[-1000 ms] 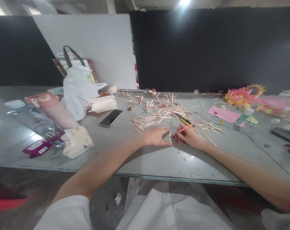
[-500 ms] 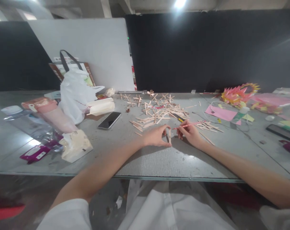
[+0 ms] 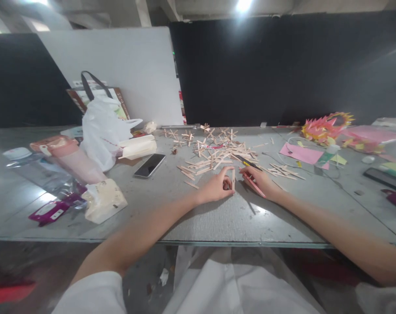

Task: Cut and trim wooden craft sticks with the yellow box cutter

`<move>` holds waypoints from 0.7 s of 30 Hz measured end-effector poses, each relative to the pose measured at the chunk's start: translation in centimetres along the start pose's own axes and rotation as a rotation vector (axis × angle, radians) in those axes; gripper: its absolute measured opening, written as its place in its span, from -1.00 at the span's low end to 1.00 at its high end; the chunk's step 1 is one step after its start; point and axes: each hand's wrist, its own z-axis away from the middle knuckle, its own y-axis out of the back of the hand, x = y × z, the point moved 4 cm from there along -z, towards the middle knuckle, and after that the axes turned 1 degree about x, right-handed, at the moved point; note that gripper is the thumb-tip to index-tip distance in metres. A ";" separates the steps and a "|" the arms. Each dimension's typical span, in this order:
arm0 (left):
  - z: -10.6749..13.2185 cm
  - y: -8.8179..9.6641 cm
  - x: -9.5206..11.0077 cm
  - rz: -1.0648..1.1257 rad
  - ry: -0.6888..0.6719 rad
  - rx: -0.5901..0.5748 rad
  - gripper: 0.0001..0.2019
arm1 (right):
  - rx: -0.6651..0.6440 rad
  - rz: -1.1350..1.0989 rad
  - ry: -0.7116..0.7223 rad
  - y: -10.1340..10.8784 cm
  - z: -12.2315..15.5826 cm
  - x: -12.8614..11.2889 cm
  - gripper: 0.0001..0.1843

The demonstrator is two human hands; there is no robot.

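My left hand (image 3: 216,185) is closed in a pinch, holding a small flat wooden stick (image 3: 233,179) by its two ends, upright over the table, with a dark mark on it. My right hand (image 3: 263,182) grips a thin pink pencil (image 3: 255,185), which now slants down toward me beside the palm. Just beyond the right fingers lies a yellow and black craft knife (image 3: 250,164), partly hidden by the hand. Loose wooden sticks (image 3: 202,165) are heaped past both hands, and several star-shaped stick pieces (image 3: 188,138) stand behind them.
To the left are a phone (image 3: 150,165), a tissue pack (image 3: 106,201), a pink bottle (image 3: 75,159), a clear bottle (image 3: 37,174) and a white plastic bag (image 3: 99,131). Pink paper (image 3: 300,155) and a spiky paper craft (image 3: 323,130) lie right. The table edge (image 3: 217,243) runs in front.
My right hand has turned, swinging the pencil from pointing at the stick to slanting toward me. My left hand still holds the stick, its thumb and finger slightly shifted.
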 end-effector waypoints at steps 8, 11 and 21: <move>0.0 2.3 -0.1 0.160 -0.064 0.426 -0.12 | -0.046 0.002 0.044 -0.3 0.1 -0.3 -0.75; 0.1 2.7 0.0 0.178 -0.079 0.432 -0.12 | -0.045 0.001 0.040 -0.2 0.1 -0.7 -0.76; -0.4 0.9 -1.5 -0.162 -0.057 -0.112 -0.22 | 0.073 -0.347 -0.320 0.8 0.2 -2.1 -0.41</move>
